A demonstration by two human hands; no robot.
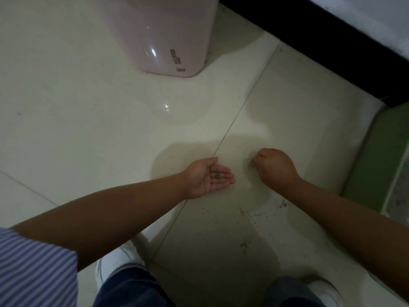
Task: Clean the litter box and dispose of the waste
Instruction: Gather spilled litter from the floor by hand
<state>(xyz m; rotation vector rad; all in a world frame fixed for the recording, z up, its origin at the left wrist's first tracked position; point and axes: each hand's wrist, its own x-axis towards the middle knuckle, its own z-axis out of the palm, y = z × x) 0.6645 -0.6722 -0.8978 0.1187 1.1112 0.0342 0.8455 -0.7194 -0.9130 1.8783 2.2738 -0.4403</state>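
My left hand (211,177) is held palm up just above the pale tiled floor, cupped, with a small pile of dark litter grains (215,174) lying in it. My right hand (274,167) is to its right, knuckles up, fingers pinched together and touching the floor at a small cluster of dark grains (251,163). More scattered grains (245,242) lie on the tiles nearer my feet. The litter box itself is not clearly in view.
A pink plastic bin (163,36) stands on the floor ahead, at the top centre. A black skirting (321,47) runs along the wall at the upper right. A green edge (374,158) borders the floor at the right. My white shoes (119,262) are below.
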